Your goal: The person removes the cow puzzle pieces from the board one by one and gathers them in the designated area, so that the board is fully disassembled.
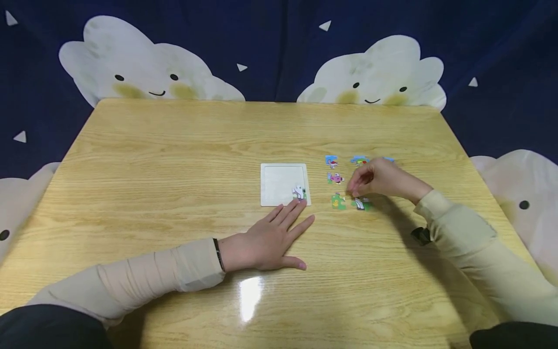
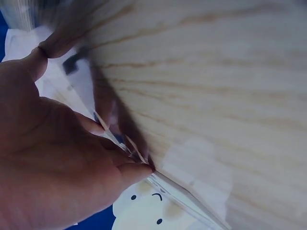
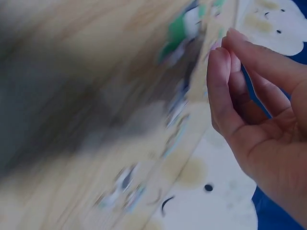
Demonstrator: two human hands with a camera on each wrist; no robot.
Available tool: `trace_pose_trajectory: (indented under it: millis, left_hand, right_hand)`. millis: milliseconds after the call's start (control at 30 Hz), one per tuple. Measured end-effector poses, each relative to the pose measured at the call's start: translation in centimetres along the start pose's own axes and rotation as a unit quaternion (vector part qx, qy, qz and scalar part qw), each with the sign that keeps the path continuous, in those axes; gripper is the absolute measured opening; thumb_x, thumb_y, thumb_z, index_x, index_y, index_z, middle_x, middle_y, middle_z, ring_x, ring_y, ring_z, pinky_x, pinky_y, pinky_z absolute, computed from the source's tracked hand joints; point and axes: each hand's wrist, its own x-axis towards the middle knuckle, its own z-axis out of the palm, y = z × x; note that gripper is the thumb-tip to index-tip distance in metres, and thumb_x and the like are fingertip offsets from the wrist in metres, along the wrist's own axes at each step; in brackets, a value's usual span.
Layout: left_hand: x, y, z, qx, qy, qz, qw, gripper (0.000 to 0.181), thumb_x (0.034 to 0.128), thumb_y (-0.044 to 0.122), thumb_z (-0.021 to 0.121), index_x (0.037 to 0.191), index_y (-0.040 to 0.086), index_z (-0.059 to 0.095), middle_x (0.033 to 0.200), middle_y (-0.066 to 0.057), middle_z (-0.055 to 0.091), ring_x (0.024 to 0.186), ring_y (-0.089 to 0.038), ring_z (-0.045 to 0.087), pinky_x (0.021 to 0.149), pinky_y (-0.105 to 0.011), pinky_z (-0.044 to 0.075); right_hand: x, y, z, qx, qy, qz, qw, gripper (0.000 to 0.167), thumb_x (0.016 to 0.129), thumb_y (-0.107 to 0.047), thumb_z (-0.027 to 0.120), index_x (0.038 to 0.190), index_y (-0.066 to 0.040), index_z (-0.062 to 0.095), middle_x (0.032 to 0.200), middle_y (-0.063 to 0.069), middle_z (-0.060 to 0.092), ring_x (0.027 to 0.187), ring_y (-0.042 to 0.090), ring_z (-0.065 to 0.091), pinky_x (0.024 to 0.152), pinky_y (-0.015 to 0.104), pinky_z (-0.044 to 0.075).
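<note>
A square white puzzle tray [image 1: 276,185] lies mid-table, with one jigsaw piece [image 1: 299,192] showing a white animal in its lower right corner. My left hand [image 1: 272,240] lies spread, palm down; its fingertips touch the tray's near edge by that piece. In the left wrist view, the fingers [image 2: 136,173] meet the tray's thin edge. To the right, my right hand [image 1: 378,178] hovers over loose pieces, thumb and fingertips brought close together. No piece shows between the fingers [image 3: 219,72] in the right wrist view. A green-and-white piece [image 1: 361,204] lies just below them.
Right of the tray are loose pieces: a blue one [image 1: 331,161], a pink one [image 1: 335,178], a green one with a yellow duck [image 1: 338,201]. Blue-topped pieces [image 1: 360,159] lie behind the right hand, which may cover others. A dark cloud-patterned cloth [image 1: 279,53] stands behind the table.
</note>
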Motion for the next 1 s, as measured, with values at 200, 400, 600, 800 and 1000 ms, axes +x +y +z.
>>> trace_pose_trajectory:
  millis: [200,400,600,800,1000]
  left_hand:
    - [0.1,-0.1,0.3,0.012,-0.003,-0.002,0.9999,0.093,0.0934,0.068,0.042,0.159,0.011,0.007,0.162,-0.019,-0.007,0.149,-0.03,-0.007,0.119,-0.044,0.007]
    - [0.1,-0.1,0.3,0.022,-0.004,-0.002,0.9997,0.093,0.0933,0.069,0.041,0.159,0.011,0.007,0.162,-0.019,-0.007,0.149,-0.03,-0.008,0.119,-0.044,0.007]
    - [0.1,-0.2,0.4,0.026,-0.001,-0.002,0.9997,0.093,0.0933,0.069,0.04,0.159,0.012,0.007,0.162,-0.019,-0.007,0.149,-0.03,-0.008,0.119,-0.044,0.008]
    - [0.1,-0.1,0.4,0.032,-0.005,-0.007,0.9995,0.094,0.0928,0.07,0.039,0.159,0.013,0.007,0.162,-0.018,-0.008,0.149,-0.03,-0.009,0.119,-0.043,0.007]
    - [0.0,-0.1,0.3,0.03,-0.003,-0.007,0.9995,0.093,0.0931,0.07,0.039,0.159,0.012,0.008,0.162,-0.019,-0.006,0.149,-0.031,-0.007,0.119,-0.043,0.009]
  right_hand:
    - [2.8,-1.9,1.3,0.028,-0.004,0.0,0.9996,0.008,0.085,-0.002,0.076,0.092,-0.001,0.075,0.088,0.007,0.074,0.078,0.017,0.069,0.071,0.025,0.055]
    - [5.8,-3.3,3.0,0.085,-0.015,-0.003,0.9963,0.013,0.084,0.001,0.075,0.097,0.004,0.074,0.091,0.012,0.074,0.08,0.017,0.069,0.072,0.027,0.055]
    - [7.4,-4.4,4.1,0.097,-0.029,0.028,0.9945,0.014,0.084,0.002,0.075,0.097,0.002,0.075,0.089,0.01,0.074,0.08,0.017,0.069,0.071,0.028,0.054]
    - [7.9,-5.5,4.3,0.085,-0.04,0.042,0.9947,0.013,0.084,0.002,0.074,0.097,0.002,0.074,0.086,0.009,0.074,0.077,0.014,0.069,0.073,0.03,0.054]
    - [8.0,-5.5,4.4,0.068,-0.045,0.042,0.9958,0.011,0.083,0.0,0.076,0.094,0.003,0.074,0.082,0.009,0.074,0.071,0.011,0.067,0.069,0.028,0.052]
